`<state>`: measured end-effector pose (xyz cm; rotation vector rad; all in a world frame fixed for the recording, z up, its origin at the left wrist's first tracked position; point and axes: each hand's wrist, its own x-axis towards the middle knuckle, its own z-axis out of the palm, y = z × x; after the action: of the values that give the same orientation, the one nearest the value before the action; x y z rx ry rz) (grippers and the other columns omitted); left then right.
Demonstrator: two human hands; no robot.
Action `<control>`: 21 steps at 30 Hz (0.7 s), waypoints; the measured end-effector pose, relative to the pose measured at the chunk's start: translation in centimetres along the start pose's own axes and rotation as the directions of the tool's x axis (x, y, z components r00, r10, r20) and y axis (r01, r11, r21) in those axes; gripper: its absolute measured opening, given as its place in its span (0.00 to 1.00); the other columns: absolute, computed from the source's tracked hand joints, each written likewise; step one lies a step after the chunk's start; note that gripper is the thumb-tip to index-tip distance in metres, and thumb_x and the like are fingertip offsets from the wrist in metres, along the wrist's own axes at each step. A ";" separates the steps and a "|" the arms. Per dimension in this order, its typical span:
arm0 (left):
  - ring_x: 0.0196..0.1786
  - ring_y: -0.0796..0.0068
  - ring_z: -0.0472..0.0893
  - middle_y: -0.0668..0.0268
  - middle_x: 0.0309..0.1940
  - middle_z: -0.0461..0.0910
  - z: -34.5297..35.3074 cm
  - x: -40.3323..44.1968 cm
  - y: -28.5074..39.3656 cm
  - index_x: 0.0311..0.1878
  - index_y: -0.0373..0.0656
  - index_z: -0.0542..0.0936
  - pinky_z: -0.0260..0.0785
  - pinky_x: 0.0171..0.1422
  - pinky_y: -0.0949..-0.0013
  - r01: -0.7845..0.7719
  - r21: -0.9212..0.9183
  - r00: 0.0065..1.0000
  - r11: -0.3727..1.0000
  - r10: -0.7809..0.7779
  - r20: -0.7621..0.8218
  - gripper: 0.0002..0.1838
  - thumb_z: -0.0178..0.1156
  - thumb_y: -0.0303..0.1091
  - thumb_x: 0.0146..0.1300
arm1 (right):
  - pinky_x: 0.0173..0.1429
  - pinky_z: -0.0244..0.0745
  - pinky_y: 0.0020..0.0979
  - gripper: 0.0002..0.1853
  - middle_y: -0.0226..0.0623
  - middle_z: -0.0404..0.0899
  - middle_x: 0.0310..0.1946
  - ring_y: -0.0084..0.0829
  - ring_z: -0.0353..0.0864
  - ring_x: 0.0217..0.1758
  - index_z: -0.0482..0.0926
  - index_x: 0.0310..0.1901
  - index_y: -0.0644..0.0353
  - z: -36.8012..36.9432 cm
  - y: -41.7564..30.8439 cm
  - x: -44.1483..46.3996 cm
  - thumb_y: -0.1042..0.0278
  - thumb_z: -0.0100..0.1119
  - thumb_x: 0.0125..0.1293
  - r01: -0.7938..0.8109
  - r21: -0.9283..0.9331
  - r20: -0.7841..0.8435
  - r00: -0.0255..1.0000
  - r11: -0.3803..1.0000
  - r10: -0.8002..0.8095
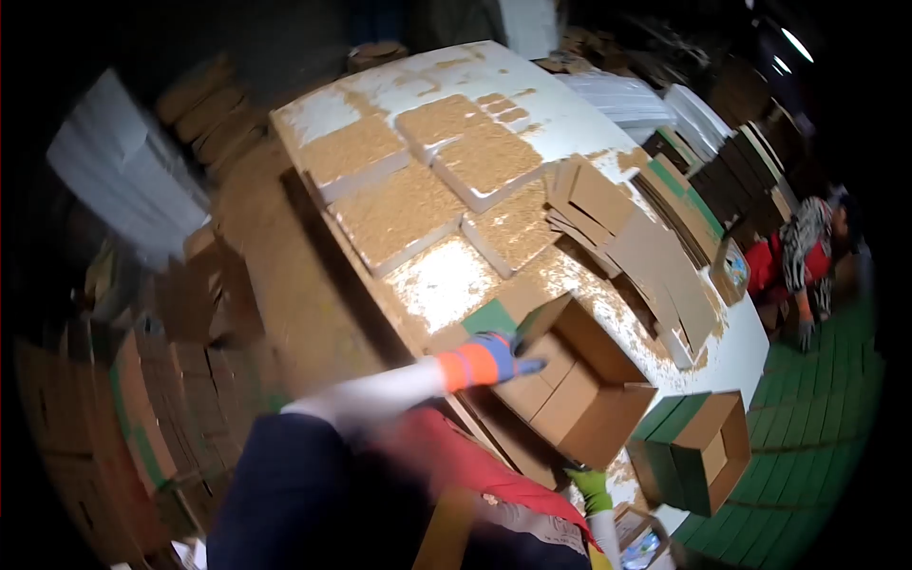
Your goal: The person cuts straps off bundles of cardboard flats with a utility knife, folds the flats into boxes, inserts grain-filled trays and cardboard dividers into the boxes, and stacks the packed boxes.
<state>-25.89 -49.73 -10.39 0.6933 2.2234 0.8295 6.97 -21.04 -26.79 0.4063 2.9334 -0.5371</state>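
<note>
Head cam: you've got L hand at cardboard box, part-spread, R hand by its corner; can't tell either grip.

White table strewn with brown crumbs
Shallow trays, flat cardboard pieces and a green-sided box rest on it.

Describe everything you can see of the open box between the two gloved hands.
The box looks like cardboard, plain brown inside, with straight walls and lines between its panels. It stands open and tilted, its opening turned toward the camera, and no contents show. It is at the near edge of the white table. The left hand reaches over its left side; the right hand is at its bottom corner in view.
</note>
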 end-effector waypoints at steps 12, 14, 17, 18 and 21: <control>0.72 0.44 0.57 0.49 0.73 0.52 -14.0 6.8 -18.5 0.72 0.37 0.55 0.45 0.75 0.46 0.346 -0.112 0.449 0.932 -0.269 -0.852 0.56 0.60 0.70 0.51 | 0.68 0.60 0.41 0.37 0.51 0.66 0.62 0.52 0.65 0.66 0.63 0.65 0.66 -13.0 -8.1 14.2 0.72 0.66 0.52 0.034 0.147 -0.511 0.859 0.989 0.046; 0.76 0.46 0.46 0.47 0.75 0.44 -25.2 7.4 -28.2 0.74 0.34 0.46 0.40 0.77 0.47 0.371 -0.641 -0.057 0.672 -0.672 -0.738 0.70 0.62 0.78 0.40 | 0.67 0.65 0.40 0.34 0.49 0.70 0.60 0.47 0.70 0.63 0.66 0.63 0.65 -13.7 -8.0 13.7 0.68 0.68 0.55 0.021 0.047 -0.510 0.860 0.999 0.007; 0.75 0.46 0.52 0.52 0.71 0.59 -31.1 6.5 -39.5 0.71 0.36 0.61 0.49 0.74 0.54 -0.206 -0.789 0.529 0.579 -0.612 -0.588 0.61 0.66 0.73 0.42 | 0.66 0.65 0.40 0.32 0.48 0.71 0.59 0.44 0.71 0.62 0.67 0.62 0.64 -13.8 -8.1 14.0 0.67 0.67 0.57 -0.043 0.014 -0.476 0.878 0.999 0.045; 0.69 0.51 0.60 0.54 0.66 0.65 -31.1 7.1 -38.1 0.67 0.38 0.67 0.56 0.67 0.51 -0.134 -0.847 0.529 0.515 -0.685 -0.501 0.53 0.68 0.68 0.45 | 0.67 0.62 0.41 0.33 0.48 0.67 0.59 0.46 0.67 0.63 0.65 0.63 0.65 -13.9 -8.0 13.8 0.71 0.65 0.55 -0.078 0.089 -0.434 0.894 0.993 0.109; 0.46 0.58 0.77 0.56 0.51 0.77 -30.6 7.3 -38.2 0.60 0.41 0.75 0.69 0.44 0.46 -0.061 -0.944 0.518 0.324 -0.798 -0.307 0.40 0.72 0.57 0.48 | 0.65 0.63 0.40 0.31 0.46 0.69 0.57 0.46 0.68 0.61 0.66 0.62 0.65 -14.9 -11.6 13.8 0.73 0.64 0.55 -0.125 0.092 -0.456 0.877 0.988 0.153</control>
<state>-62.05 -81.29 -22.61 -1.0051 1.8827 2.0278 -10.69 -22.83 -11.61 0.8571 3.3021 -0.5771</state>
